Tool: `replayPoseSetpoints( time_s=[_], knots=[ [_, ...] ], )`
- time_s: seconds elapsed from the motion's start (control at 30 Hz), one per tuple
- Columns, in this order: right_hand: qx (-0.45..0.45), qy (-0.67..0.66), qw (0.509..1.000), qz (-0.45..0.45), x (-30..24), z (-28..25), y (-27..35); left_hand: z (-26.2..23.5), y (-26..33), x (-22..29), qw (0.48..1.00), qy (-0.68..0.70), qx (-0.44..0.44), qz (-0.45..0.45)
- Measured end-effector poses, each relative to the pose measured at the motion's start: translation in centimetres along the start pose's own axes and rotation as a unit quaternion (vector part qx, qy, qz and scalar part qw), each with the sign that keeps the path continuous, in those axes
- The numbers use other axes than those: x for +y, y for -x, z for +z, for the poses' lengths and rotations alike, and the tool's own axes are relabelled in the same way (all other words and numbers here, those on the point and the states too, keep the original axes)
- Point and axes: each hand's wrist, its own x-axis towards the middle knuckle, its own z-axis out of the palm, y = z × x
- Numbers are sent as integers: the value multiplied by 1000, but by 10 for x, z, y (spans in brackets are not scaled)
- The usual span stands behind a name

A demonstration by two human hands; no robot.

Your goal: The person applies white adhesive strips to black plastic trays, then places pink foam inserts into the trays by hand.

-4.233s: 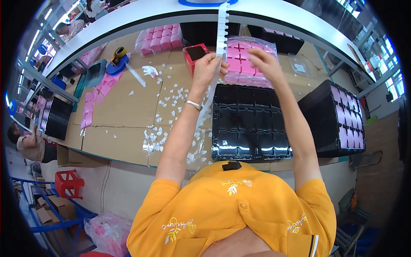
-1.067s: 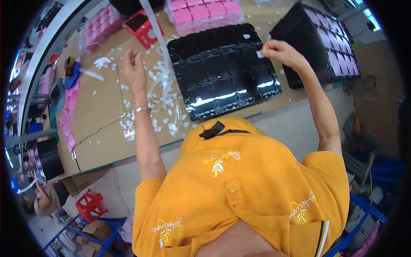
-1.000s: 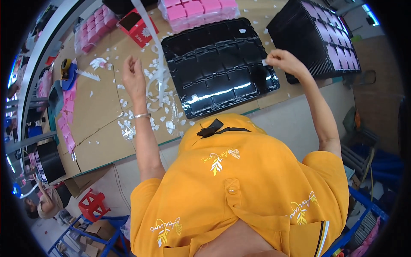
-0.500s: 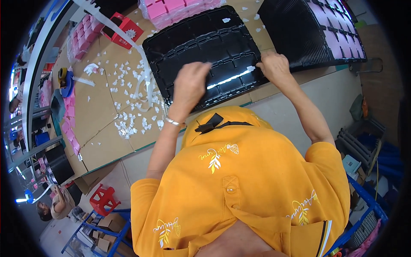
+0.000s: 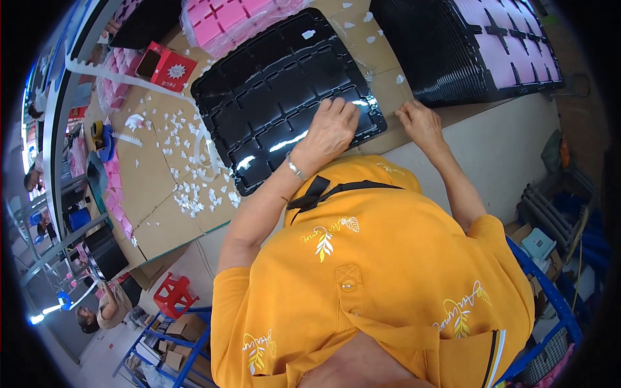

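Note:
A black plastic tray (image 5: 272,97) with moulded compartments lies on the cardboard-covered table, with a small white scrap (image 5: 308,34) near its far edge. Over its near right part is my left hand (image 5: 331,129), fingers curled down and closed; anything under the fingertips is hidden. Just off the tray's right edge, my right hand (image 5: 422,124) holds thumb and fingers pinched together, and what sits between them, if anything, is too small to make out. Left of the tray lie many torn white bits (image 5: 187,197) and a curling white strip (image 5: 206,155).
A tall stack of black trays with pink inserts (image 5: 498,39) stands at the right. Beyond the tray is a wrapped pink foam block (image 5: 223,22). A red box (image 5: 169,68) and a tape dispenser (image 5: 102,139) lie at the left. A red stool (image 5: 173,294) stands below the table.
My left hand has swept right across the tray, toward my right hand. The right hand has come off the tray's edge. The view has shifted slightly.

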Motion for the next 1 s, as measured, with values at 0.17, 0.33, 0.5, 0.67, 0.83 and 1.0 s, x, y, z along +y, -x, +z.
replayPoseSetpoints(
  time_s=[0.17, 0.33, 0.5, 0.67, 0.83, 1.0],
  knots=[
    [13, -49, 999, -4, 44, 32, -4, -6, 6, 1, 999, 29, -8, -23],
    [-1, -70, 998, -6, 50, 56, 0, 14, -16, 4, 986, 81, 71, -124],
    [5, -73, 997, 27, 43, 63, 7, 14, -38, 12, 986, 57, 19, -157],
    [4, -84, 996, 41, 44, 61, 4, 11, -40, 18, 979, 33, 14, -199],
    [22, -78, 996, 36, 43, 62, 8, 17, -29, 18, 965, 87, 39, -244],
    [16, -73, 996, 44, 42, 63, 4, 16, -14, 10, 949, 157, 76, -261]
  ],
)
